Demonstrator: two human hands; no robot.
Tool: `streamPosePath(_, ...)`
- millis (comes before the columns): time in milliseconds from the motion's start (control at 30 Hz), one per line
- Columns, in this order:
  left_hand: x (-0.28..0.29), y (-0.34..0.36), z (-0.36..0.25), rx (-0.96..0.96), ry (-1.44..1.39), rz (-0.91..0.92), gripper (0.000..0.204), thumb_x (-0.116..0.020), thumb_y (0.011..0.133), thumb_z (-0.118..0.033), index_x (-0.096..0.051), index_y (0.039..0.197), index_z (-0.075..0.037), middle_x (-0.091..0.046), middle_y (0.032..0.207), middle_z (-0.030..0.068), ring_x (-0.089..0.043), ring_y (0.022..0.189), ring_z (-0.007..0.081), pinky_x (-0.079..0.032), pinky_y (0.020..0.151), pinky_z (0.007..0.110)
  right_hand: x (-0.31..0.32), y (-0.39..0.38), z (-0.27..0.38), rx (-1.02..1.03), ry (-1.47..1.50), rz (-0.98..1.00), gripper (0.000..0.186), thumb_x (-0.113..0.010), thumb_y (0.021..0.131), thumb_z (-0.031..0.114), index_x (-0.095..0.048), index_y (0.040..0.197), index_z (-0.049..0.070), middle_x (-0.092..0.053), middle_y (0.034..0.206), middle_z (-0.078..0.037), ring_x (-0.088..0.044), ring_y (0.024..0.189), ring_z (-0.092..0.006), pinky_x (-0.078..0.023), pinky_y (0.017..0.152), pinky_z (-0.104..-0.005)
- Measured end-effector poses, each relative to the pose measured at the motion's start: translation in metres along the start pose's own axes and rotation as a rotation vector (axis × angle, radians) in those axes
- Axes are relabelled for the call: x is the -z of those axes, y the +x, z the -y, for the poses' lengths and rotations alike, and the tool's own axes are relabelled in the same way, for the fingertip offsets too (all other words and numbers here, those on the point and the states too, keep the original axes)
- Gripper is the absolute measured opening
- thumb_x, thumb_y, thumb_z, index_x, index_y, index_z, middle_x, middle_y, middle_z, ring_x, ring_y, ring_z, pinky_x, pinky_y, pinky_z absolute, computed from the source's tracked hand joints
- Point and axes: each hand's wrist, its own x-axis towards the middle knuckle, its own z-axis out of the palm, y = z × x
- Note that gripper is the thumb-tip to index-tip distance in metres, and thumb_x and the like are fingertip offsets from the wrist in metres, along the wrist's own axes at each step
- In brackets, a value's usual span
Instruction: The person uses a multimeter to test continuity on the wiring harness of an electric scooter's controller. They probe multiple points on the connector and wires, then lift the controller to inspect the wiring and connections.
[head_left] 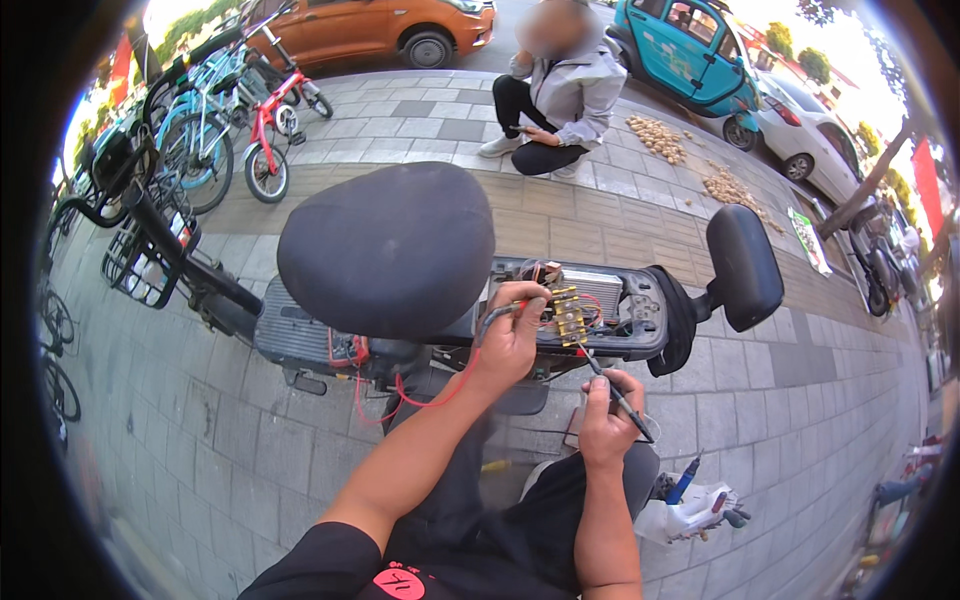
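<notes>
Your left hand (pixel 512 332) is pinched nearly closed on a red probe (pixel 522 303). Your right hand (pixel 612 418) grips a black probe (pixel 632 412) like a pen, fingers curled around it. The brass terminal strip (pixel 569 320) sits just right of your left fingertips and ahead of your right hand. The black probe points at its near end; whether either tip touches metal, I cannot tell.

Press each tip squarely on one terminal, steady your wrists, and let neither tip bridge two neighbours. Give the red wire (pixel 425 404) slack below your left hand.

Ahead of your hands, the open scooter body (pixel 650 320) holds loose wires and a silver metal box (pixel 597 288). Right of your right hand, nearer you, a white bag (pixel 665 522) holds a blue-handled tool (pixel 684 480) and others.
</notes>
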Motion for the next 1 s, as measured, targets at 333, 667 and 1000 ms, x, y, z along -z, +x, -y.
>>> streamPosePath(333,-0.006,-0.002,0.003,0.014,-0.052,-0.032,0.016,-0.065,0.116,-0.012,-0.066,0.128,-0.002,-0.068,0.125,0.0116,-0.07,0.114,0.0195,-0.058,0.098,0.034,0.0,-0.001,0.005,-0.027,-0.016,-0.007,0.022,-0.067,0.109,0.003,-0.062,0.129,-0.004,-0.071,0.109,-0.012,-0.073,0.093,-0.0146,-0.059,0.083,-0.0302)
streamPosePath(667,-0.001,-0.004,-0.006,-0.049,0.118,-0.057,0.017,-0.053,0.12,-0.015,-0.064,0.127,-0.004,-0.068,0.124,0.0179,-0.07,0.116,0.0316,-0.057,0.102,0.043,0.01,-0.002,-0.007,-0.033,-0.181,-0.004,0.018,-0.066,0.11,0.005,-0.064,0.128,0.001,-0.07,0.108,-0.011,-0.073,0.092,-0.0189,-0.059,0.087,-0.0349)
streamPosePath(1000,-0.011,-0.002,0.001,-0.271,0.109,-0.159,0.019,-0.067,0.108,-0.001,-0.059,0.126,-0.002,-0.066,0.122,0.018,-0.067,0.124,0.0426,-0.05,0.11,0.051,0.014,0.01,-0.026,0.024,-0.221,-0.034,0.029,-0.064,0.117,0.019,-0.065,0.129,-0.007,-0.072,0.099,-0.013,-0.069,0.086,-0.0188,-0.06,0.082,-0.0337)
